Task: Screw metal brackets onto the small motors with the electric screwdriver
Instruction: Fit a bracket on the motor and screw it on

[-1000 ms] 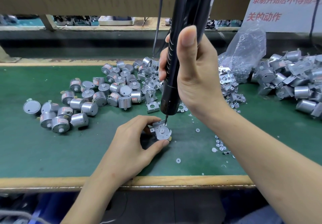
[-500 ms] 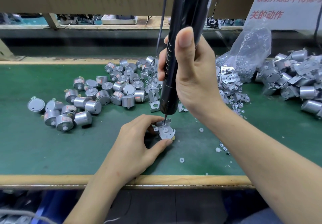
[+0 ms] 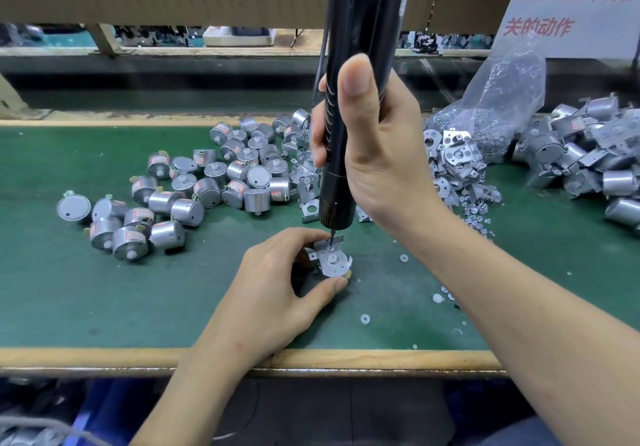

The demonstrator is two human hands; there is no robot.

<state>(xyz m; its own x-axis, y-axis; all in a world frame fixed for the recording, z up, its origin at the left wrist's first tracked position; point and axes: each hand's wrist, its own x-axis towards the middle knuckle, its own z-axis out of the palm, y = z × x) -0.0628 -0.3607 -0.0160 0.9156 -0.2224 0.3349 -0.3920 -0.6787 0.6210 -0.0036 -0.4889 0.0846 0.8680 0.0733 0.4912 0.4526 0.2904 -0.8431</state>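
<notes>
A small motor with a metal bracket [image 3: 331,257] on top stands on the green mat [image 3: 104,300] near the front edge. My left hand [image 3: 277,289] pinches it between thumb and fingers. My right hand [image 3: 377,154] grips the black electric screwdriver [image 3: 349,106] upright, thumb along its body. The bit's tip touches the bracket's upper edge, where a screw sits. The motor's body is mostly hidden under the bracket and my fingers.
Loose silver motors [image 3: 194,199] lie in a heap at the left and centre. Bare brackets [image 3: 453,158] spill from a plastic bag [image 3: 502,99] at the right, beside bracketed motors [image 3: 595,158]. White washers [image 3: 365,319] and screws [image 3: 479,211] dot the mat. A wooden edge [image 3: 104,357] runs in front.
The hands, the screwdriver and the motor keep the same pose on the mat. The camera has shifted slightly, so the scene slides a little in the frame.
</notes>
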